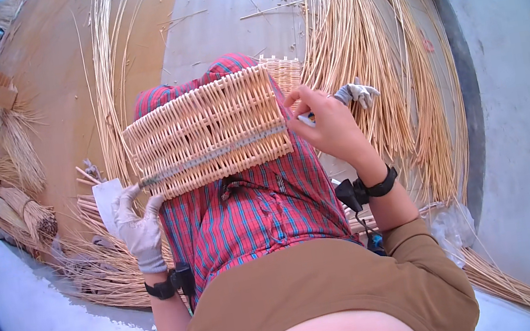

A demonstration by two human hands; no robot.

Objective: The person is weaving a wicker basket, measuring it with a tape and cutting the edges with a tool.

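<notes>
A rectangular woven wicker panel (204, 123) lies tilted across my lap, over red plaid cloth. A narrow tape measure (215, 154) stretches lengthwise along its lower part, reaching from one short side to the other. My left hand (139, 225), in a whitish work glove, grips the panel's lower left corner, with a finger beside the tape's left end. At the right edge, my bare right hand (330, 121) is closed with bent thumb and fingers around the tape's other end. Just beyond those fingers rests an empty grey-white glove (358, 93).
Another woven wicker piece (284, 70) sits behind the panel. Long bundles of pale canes (355, 35) spread over the floor at right, with a thinner bundle (106, 86) at left. A clear plastic bag (451, 228) lies by my right elbow. A cardboard box (2, 92) stands far left.
</notes>
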